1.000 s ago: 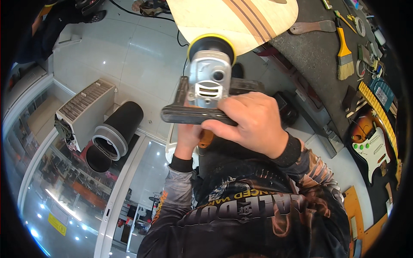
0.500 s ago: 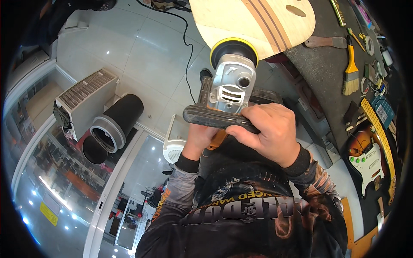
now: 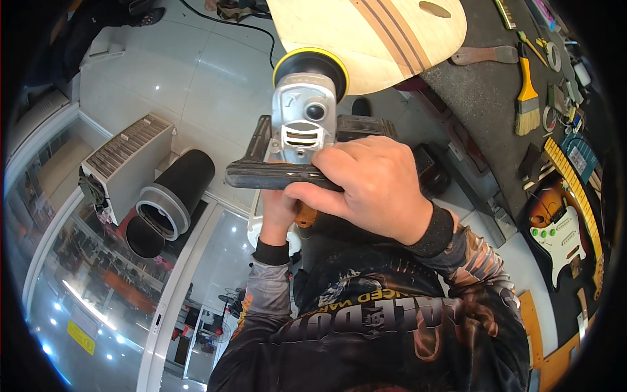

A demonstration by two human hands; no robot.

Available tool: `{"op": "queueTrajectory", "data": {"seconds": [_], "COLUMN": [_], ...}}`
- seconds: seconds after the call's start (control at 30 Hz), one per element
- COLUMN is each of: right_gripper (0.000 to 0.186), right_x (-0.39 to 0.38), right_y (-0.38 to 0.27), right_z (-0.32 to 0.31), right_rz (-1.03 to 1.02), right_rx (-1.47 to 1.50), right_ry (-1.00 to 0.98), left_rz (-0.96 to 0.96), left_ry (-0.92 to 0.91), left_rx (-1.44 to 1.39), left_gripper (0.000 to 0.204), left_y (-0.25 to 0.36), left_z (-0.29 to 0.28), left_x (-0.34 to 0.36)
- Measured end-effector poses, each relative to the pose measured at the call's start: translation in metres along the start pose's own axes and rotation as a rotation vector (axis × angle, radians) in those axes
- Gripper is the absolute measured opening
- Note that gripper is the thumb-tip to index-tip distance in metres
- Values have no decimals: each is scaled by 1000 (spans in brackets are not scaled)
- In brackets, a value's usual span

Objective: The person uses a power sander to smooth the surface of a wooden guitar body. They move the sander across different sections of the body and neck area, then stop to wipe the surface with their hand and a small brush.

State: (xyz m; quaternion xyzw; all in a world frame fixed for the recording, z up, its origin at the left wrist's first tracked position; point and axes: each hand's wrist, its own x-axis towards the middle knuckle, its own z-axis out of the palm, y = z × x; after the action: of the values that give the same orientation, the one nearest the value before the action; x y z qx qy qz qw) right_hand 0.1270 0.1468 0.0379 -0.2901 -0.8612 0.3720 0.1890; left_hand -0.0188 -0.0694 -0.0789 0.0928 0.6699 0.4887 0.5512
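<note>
My right hand (image 3: 366, 186) is closed on the black bar handle (image 3: 251, 171) of a silver-bodied rotary sander (image 3: 302, 111) with an orange housing. Its black, yellow-rimmed disc (image 3: 310, 65) lies against or just over the near edge of a pale wooden board (image 3: 366, 46) with brown stripes and an oval hole. My left hand (image 3: 277, 206) grips the sander from below; most of its fingers are hidden behind the tool.
A dark workbench (image 3: 483, 98) at right holds brushes (image 3: 528, 111), tape rolls and an electric guitar (image 3: 555, 235). At left are a ribbed white appliance (image 3: 121, 163), a black cylinder (image 3: 183, 183) and a glass door (image 3: 91, 294). Another person's leg (image 3: 111, 19) shows top left.
The sander and both my hands swung right half a second ago and have now moved back left, slightly past where they were a second ago. My grip looks unchanged.
</note>
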Motion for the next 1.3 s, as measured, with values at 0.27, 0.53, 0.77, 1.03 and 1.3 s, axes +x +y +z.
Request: {"op": "queueTrajectory", "data": {"seconds": [0.27, 0.53, 0.77, 1.03, 1.3], "right_gripper": [51, 52, 50, 49, 42], "right_x": [-11, 7, 3, -7, -58], "right_y": [1, -8, -5, 1, 25], "right_z": [-1, 12, 12, 2, -32], "right_rz": [16, -8, 12, -9, 53], "right_rx": [37, 32, 31, 55, 55], "right_ry": [19, 10, 15, 44, 58], "left_rz": [26, 14, 61, 72, 79], "left_ry": [-85, 16, -3, 2, -137], "left_rx": [77, -246, -154, -139, 211], "left_gripper": [63, 63, 80, 75, 30], "left_y": [-11, 14, 13, 14, 7], "left_z": [-10, 0, 5, 9, 48], "left_x": [-7, -7, -6, -9, -16]}}
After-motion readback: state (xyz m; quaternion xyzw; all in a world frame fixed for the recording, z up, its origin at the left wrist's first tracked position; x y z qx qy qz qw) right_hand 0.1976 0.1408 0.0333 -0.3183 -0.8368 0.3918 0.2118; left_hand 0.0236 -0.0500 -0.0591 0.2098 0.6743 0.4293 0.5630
